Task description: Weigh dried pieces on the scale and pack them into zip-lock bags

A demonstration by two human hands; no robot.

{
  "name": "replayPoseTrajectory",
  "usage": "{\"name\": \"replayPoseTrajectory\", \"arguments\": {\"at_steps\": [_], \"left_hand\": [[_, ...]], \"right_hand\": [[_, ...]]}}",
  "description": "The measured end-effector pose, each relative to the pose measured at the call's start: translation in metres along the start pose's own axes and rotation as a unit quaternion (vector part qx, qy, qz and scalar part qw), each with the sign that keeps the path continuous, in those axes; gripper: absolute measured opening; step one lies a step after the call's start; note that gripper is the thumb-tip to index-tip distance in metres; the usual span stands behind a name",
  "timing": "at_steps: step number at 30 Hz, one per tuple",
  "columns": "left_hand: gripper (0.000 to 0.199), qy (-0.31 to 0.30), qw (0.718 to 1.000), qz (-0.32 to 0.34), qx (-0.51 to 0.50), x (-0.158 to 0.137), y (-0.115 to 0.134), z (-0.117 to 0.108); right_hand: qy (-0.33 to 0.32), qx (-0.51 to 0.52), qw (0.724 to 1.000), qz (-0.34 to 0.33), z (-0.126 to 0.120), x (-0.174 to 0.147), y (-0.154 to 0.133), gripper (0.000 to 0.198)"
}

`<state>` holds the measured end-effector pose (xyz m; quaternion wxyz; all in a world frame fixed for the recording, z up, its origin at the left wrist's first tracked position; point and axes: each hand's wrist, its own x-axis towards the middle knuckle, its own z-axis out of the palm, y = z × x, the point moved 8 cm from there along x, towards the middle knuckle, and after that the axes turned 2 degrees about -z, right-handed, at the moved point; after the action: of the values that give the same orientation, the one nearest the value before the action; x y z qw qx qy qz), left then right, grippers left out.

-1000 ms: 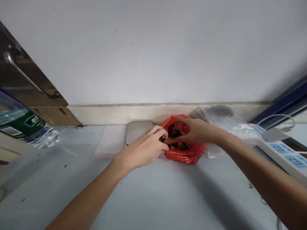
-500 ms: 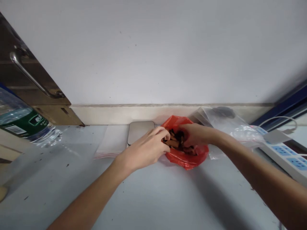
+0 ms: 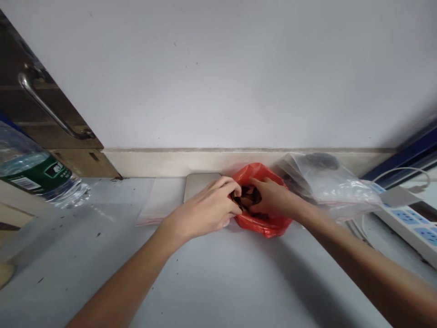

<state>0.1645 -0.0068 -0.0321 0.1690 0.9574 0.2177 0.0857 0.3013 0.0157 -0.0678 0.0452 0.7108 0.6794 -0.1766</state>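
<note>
Thin red plastic bag (image 3: 264, 227) of brown irregular pieces (image 3: 251, 195) sits on grey tabletop (image 3: 205, 282). Left hand (image 3: 211, 207) curls narrow at left rim, right hand (image 3: 272, 198) reaches inside; holds unclear. Bag probably light, limp: grip by rim.

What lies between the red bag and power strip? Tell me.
Head view: between the red bag and power strip lie the clear bag and cables; the right forearm also crosses there.
</note>
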Motion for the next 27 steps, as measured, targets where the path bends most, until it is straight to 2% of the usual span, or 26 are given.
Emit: {"name": "replayPoseTrajectory", "arguments": {"at_steps": [3, 7, 13, 19, 23, 25, 27], "left_hand": [[0.028, 0.015, 1.0, -0.003, -0.007, -0.001, -0.001, -0.003], [0.03, 0.028, 0.999, -0.021, -0.026, -0.003, -0.002, -0.006], [0.031, 0.006, 0.999, -0.026, -0.037, -0.003, 0.001, -0.004], [0.024, 0.018, 0.999, -0.002, -0.027, -0.003, 0.005, -0.005], [0.025, 0.062, 0.998, -0.005, -0.028, -0.01, -0.006, -0.029], [0.027, 0.099, 0.994, -0.032, -0.028, -0.02, -0.02, -0.051], [0.032, 0.107, 0.991, -0.085, -0.012, -0.035, -0.039, -0.068]], "right_hand": [[-0.006, 0.028, 0.999, -0.022, 0.0, 0.001, -0.002, 0.046], [-0.017, 0.018, 0.999, -0.043, 0.002, -0.002, -0.01, 0.049], [-0.01, -0.003, 0.997, -0.071, 0.006, 0.001, -0.014, 0.016], [-0.013, 0.083, 0.993, -0.088, -0.015, 0.001, 0.0, 0.016], [-0.008, 0.166, 0.981, -0.102, -0.039, -0.009, 0.003, 0.021], [0.003, 0.215, 0.967, -0.138, -0.054, -0.015, -0.01, 0.026], [0.026, 0.239, 0.957, -0.161, -0.069, -0.02, -0.028, 0.026]]}}
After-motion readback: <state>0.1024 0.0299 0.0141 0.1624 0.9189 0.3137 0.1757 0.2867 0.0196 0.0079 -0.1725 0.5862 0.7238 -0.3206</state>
